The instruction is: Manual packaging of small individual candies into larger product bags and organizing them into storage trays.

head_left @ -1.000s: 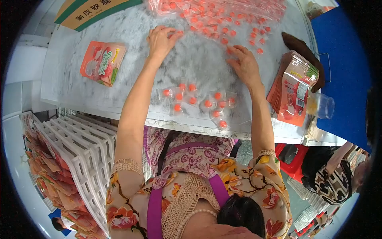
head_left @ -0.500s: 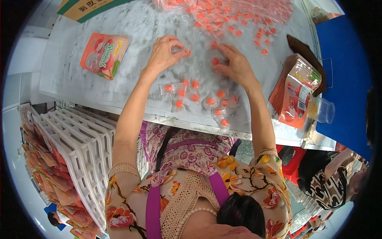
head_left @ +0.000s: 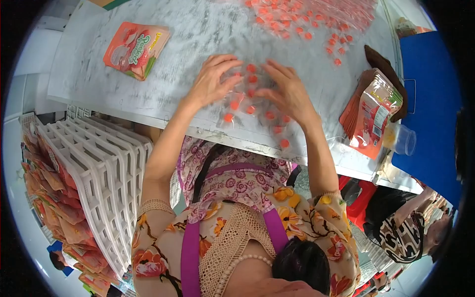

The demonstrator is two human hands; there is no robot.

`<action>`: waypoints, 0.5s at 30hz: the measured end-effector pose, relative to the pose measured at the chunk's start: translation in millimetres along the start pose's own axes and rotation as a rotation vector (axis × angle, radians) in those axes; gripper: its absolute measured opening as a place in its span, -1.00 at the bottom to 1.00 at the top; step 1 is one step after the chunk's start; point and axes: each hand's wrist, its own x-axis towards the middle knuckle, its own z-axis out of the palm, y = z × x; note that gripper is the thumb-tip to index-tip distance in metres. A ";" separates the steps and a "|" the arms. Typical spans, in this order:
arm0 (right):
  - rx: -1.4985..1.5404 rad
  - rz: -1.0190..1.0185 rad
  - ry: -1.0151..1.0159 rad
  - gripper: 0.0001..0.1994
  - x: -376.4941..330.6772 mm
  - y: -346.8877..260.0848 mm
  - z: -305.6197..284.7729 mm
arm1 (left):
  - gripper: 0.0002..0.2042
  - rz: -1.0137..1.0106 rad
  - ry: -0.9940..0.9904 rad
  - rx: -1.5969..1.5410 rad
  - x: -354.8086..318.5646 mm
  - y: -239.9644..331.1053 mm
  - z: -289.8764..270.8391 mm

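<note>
Small red candies in clear wrappers lie in a loose cluster on the grey-white tabletop between my hands and toward the near edge. On the left of the cluster is my left hand, open with its fingers curved, the fingertips beside a candy. My right hand lies on the other side, its thumb spread from its fingers, also open. A few candies sit in the gap between the two hands. More candies lie below my right palm. Neither hand plainly grips one.
A larger heap of wrapped candies spreads at the far side by a clear plastic bag. One flat red pouch lies far left; a stack of pouches and a clear plastic jar are at right. White crates stand left below the table.
My hands have come nearer to me and closer to the candy cluster. The candies by my fingers have come with them, so the cluster is tighter. The view has shifted slightly.
</note>
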 end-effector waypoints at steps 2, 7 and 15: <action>-0.075 0.104 0.251 -0.12 -34.9 -18.9 -8.6 | -0.45 0.043 0.030 0.017 -20.1 -1.3 -6.4; -0.240 0.221 0.280 0.23 -108.4 -30.0 34.6 | -0.29 0.168 0.078 0.156 -31.9 9.5 10.5; -0.247 0.086 0.332 0.31 -41.4 -8.3 53.4 | -0.56 0.226 0.093 0.170 0.3 24.3 49.5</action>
